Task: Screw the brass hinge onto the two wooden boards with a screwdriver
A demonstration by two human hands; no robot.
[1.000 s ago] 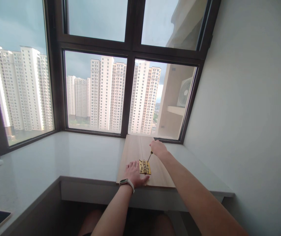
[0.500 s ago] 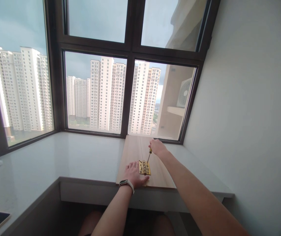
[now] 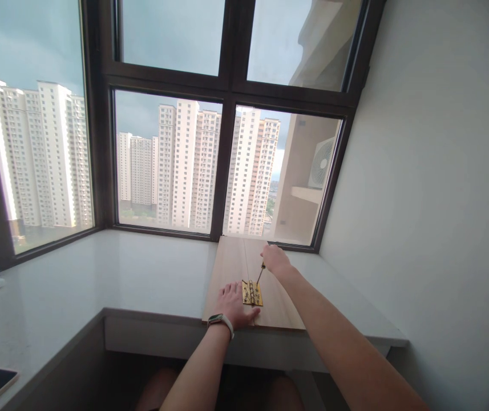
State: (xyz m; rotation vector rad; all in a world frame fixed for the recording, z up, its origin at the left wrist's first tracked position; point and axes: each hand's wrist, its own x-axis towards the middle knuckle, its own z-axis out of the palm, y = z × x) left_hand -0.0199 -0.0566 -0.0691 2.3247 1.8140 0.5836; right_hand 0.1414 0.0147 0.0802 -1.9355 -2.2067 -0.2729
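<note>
One screwdriver [image 3: 263,266] (right hand [image 3: 275,258]) slants toward a hinge [image 3: 253,293].

The rectangular gold metal hinge [image 3: 253,293] is flecked with dark spots. The slim screwdriver [image 3: 260,275] has a grey metal shaft and yellow-and-black handle. The flat pale-tan wooden boards [image 3: 230,260] carry a faint grain. The broad smooth desk [image 3: 154,274] is white, the straight window frame [image 3: 227,97] dark brown, the slim wristwatch [image 3: 217,318] dark-faced with a pale band.

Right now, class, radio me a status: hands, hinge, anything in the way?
Right hand gripping screwdriver, tip at right leaf of hinge. Left hand spread on boards, beside hinge. Hinge lying across both boards. No obstruction visible.
</note>
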